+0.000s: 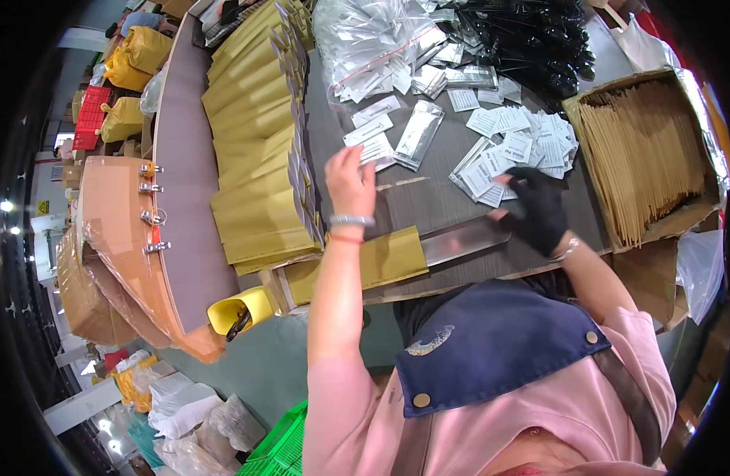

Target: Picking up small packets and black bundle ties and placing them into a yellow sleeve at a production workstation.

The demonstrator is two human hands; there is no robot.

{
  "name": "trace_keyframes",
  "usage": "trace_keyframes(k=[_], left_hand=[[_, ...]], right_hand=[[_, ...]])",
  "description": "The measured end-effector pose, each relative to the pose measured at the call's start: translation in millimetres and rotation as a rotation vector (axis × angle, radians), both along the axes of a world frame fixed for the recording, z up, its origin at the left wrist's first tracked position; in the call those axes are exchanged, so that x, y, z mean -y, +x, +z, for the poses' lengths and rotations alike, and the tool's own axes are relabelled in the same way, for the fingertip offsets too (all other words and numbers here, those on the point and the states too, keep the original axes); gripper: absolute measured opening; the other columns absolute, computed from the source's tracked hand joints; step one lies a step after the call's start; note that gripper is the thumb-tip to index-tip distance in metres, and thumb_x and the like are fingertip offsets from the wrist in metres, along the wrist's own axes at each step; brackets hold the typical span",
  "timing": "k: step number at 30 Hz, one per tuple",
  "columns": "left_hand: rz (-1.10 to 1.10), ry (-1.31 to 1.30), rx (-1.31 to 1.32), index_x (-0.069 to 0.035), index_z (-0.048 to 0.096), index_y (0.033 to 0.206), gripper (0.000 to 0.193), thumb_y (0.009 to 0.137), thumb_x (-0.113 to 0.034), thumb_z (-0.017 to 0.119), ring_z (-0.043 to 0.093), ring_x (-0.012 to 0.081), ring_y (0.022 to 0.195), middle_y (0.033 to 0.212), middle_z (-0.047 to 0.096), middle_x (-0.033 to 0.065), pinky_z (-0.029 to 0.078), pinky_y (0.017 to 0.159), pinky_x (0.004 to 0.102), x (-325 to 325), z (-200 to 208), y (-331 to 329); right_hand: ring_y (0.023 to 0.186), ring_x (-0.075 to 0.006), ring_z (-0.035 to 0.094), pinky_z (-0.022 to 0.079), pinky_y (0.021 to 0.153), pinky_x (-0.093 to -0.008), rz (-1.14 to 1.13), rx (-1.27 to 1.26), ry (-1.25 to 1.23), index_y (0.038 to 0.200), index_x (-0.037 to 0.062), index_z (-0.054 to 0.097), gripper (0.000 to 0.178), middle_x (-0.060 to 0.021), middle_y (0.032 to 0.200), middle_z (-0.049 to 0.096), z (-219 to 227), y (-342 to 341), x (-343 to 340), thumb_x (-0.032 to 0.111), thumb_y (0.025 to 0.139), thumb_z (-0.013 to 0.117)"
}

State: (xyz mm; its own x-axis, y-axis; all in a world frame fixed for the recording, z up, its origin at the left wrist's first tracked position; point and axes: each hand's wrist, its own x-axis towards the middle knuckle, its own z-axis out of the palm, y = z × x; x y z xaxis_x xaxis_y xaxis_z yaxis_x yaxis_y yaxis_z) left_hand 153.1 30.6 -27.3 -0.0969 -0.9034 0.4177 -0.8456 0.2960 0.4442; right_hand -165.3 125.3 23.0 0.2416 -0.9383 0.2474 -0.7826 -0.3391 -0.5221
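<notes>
My bare left hand is at a short column of small white packets, its fingertips by the lowest one. The fingers are slightly bent and seem to hold nothing. My right hand, in a black fingerless glove, hovers at the lower edge of a heap of white printed packets, thumb and fingers apart. Below the hands lies a flat metal strip, its left part inside or under a yellow-brown paper envelope. Silver foil packets lie between the column and the heap.
A long stack of yellow-brown envelopes fills the table's left. Behind are a clear bag of packets and black plastic-wrapped items. An open carton of thin wooden sticks stands right. A yellow holder hangs at the front edge.
</notes>
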Motion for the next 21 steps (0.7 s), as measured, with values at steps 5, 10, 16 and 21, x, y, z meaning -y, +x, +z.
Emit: trace_keyframes(k=[5,10,16,21], left_hand=[[-0.031,0.341,0.108,-0.01,0.072,0.097,0.022,0.078,-0.019,0.071,0.063,0.0306,0.091,0.1,0.067,0.0112,0.05,0.08,0.0385,52.4,2.6,18.0],[-0.028,0.316,0.156,-0.01,0.072,0.089,0.015,0.082,-0.022,0.066,0.065,0.0322,0.079,0.086,0.067,0.014,0.052,0.072,0.0382,64.6,8.8,14.9],[0.05,0.245,0.076,-0.008,0.066,0.09,0.023,0.08,-0.028,0.068,0.059,0.035,0.085,0.086,0.063,0.0135,0.047,0.076,0.0447,39.6,-5.0,-70.5],[0.156,0.323,0.264,-0.012,0.063,0.096,0.035,0.072,-0.033,0.077,0.052,0.0313,0.1,0.102,0.057,0.0074,0.04,0.086,0.0472,35.7,-0.2,-97.9]], right_hand=[[0.105,-0.0287,0.058,0.045,0.092,-0.035,-0.393,-0.087,-0.164,0.109,0.0025,0.062,0.035,-0.0127,0.108,0.062,0.8,-126.2,-4.3,0.004,0.076,0.073],[0.113,-0.03,0.055,0.042,0.098,-0.0374,-0.758,-0.169,-0.062,0.117,0.0,0.059,0.038,-0.0148,0.118,0.06,-26.6,-273.1,-35.4,0.024,0.088,0.064],[0.114,-0.0328,0.055,0.042,0.099,-0.0392,-0.905,-0.561,0.223,0.12,-0.0023,0.058,0.042,-0.0183,0.12,0.06,-43.6,-313.6,-37.2,0.029,0.093,0.053],[0.113,-0.0336,0.055,0.043,0.098,-0.0395,-0.939,-0.485,0.148,0.12,-0.0022,0.058,0.04,-0.0196,0.119,0.06,-52.7,-305.6,-36.7,0.027,0.095,0.05]])
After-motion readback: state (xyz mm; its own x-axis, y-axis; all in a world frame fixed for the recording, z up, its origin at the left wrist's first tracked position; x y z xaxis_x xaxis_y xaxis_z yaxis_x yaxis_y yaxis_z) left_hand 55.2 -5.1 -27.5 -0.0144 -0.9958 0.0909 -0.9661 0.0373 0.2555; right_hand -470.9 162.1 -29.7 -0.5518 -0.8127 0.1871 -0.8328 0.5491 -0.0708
